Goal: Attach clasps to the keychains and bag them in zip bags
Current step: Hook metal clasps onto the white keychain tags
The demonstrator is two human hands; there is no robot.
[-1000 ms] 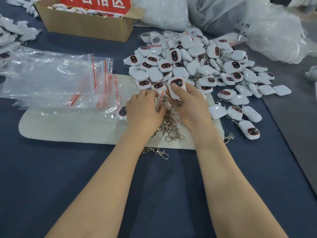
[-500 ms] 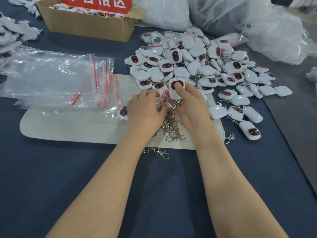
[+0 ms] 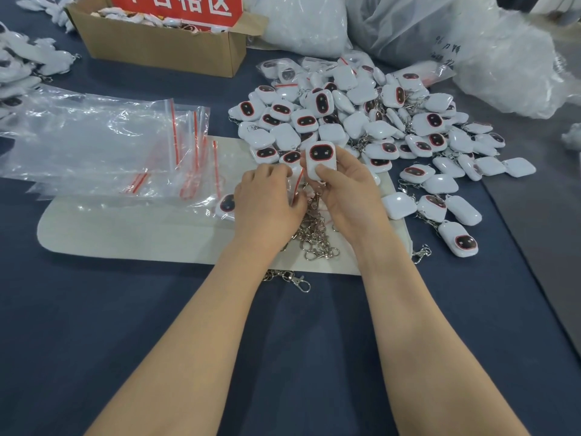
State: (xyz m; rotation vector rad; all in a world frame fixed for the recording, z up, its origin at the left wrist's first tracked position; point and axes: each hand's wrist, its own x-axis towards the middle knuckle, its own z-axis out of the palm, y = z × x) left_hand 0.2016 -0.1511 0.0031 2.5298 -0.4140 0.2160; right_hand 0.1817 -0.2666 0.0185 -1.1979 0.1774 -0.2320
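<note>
My right hand (image 3: pixel 349 196) grips a white keychain fob (image 3: pixel 321 158) with a dark, red-rimmed face, its thumb on the fob's lower half. A metal chain hangs from the fob between my hands. My left hand (image 3: pixel 267 206) is curled beside it, fingers pinching a small zip bag with a red strip (image 3: pixel 297 187). Under both hands lies a heap of silver clasps (image 3: pixel 316 236). A big pile of white fobs (image 3: pixel 371 121) spreads beyond and to the right. Clear zip bags (image 3: pixel 103 146) lie stacked at the left.
A beige mat (image 3: pixel 132 234) lies on the dark blue table. One loose clasp (image 3: pixel 297 280) sits off the mat's near edge. A cardboard box (image 3: pixel 160 48) with a red sign stands at the back. Large white plastic sacks (image 3: pixel 490 51) fill the back right.
My right hand has lifted the fob slightly and tilted it more upright. My left hand stays in place on the small bag.
</note>
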